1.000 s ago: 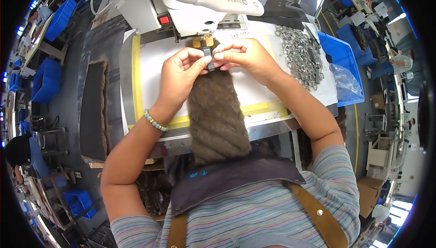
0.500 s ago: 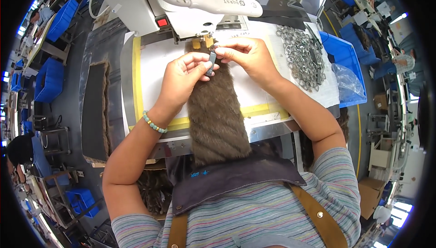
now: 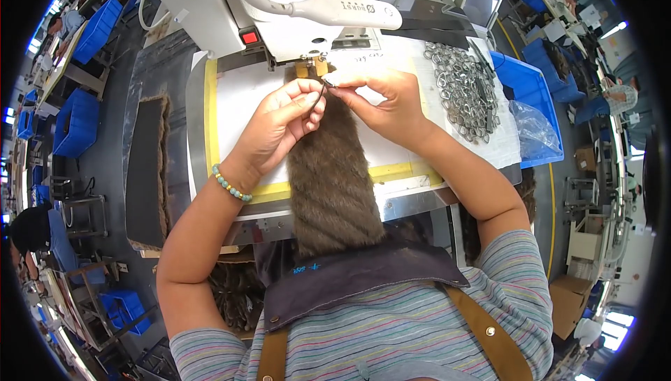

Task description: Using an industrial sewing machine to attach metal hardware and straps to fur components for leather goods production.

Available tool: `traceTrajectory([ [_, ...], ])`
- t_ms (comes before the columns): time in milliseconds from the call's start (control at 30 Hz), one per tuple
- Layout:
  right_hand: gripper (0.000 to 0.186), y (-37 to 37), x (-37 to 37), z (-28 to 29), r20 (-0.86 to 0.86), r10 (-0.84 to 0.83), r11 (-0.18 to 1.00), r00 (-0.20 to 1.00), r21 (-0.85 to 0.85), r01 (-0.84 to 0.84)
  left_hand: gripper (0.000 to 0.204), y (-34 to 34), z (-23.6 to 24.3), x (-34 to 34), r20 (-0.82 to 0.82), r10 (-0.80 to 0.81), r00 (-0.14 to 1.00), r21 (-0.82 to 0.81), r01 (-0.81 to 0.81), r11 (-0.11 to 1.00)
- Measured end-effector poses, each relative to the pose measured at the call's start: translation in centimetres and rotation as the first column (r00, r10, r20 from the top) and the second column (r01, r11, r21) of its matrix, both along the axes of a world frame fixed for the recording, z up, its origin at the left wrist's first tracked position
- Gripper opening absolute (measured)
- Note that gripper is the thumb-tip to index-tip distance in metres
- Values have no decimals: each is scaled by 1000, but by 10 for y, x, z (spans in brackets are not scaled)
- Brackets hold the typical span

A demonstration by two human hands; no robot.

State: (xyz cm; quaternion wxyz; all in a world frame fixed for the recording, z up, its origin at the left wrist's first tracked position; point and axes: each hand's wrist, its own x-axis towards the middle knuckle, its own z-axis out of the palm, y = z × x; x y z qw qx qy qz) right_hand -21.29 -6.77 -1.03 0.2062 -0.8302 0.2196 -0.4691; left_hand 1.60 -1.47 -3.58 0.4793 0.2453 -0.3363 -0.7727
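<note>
Between my hands is a small dark strap (image 3: 319, 100) with a metal ring at its upper end, seen nearly edge-on. My left hand (image 3: 281, 119) pinches the strap between thumb and fingers. The ring end is pinched by my right hand (image 3: 388, 105), whose fingertips partly hide it. Both hands are above a long brown fur piece (image 3: 332, 185), just in front of the sewing machine's (image 3: 293, 32) needle area. The fur's far end lies beneath the machine head, and its near end hangs over the table edge onto a dark apron flap (image 3: 363, 280).
A pile of metal rings with dark straps (image 3: 465, 91) lies to the right. Beyond it are a blue bin (image 3: 517, 74) and a clear plastic bag (image 3: 535, 129). At left rests a dark-backed fur strip (image 3: 145, 171). Yellow tape (image 3: 212, 112) borders the white work surface.
The strap has turned from showing its flat face to nearly edge-on. My left hand has rolled, its palm more visible, and my right hand has shifted slightly downward.
</note>
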Motion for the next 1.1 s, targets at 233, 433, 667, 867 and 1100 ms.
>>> traceTrajectory([
  [233, 17, -8, -2, -5, -68, -23, 974, 997, -225, 7, 16, 0, -1, -1, -11, -29, 1000, 22, 29, 999],
  [433, 15, -7, -5, 0, -132, -39, 913, 990, -407, -18, 15, -2, 1, 1, -104, -55, 993, 19, 58, 998],
  [667, 21, -1, -9, 13, -123, 106, 951, 987, -276, -136, 15, 3, 10, -1, 14, -128, 992, -73, 129, 989],
  [867, 32, -7, -5, 19, -66, 266, 953, 962, -132, -272, 16, 4, 12, 1, 111, -119, 987, -113, 131, 985],
  [1100, 27, -8, -4, 13, -186, 282, 921, 941, -224, -320, 16, 2, 11, 3, 186, -107, 977, -104, 128, 986],
])
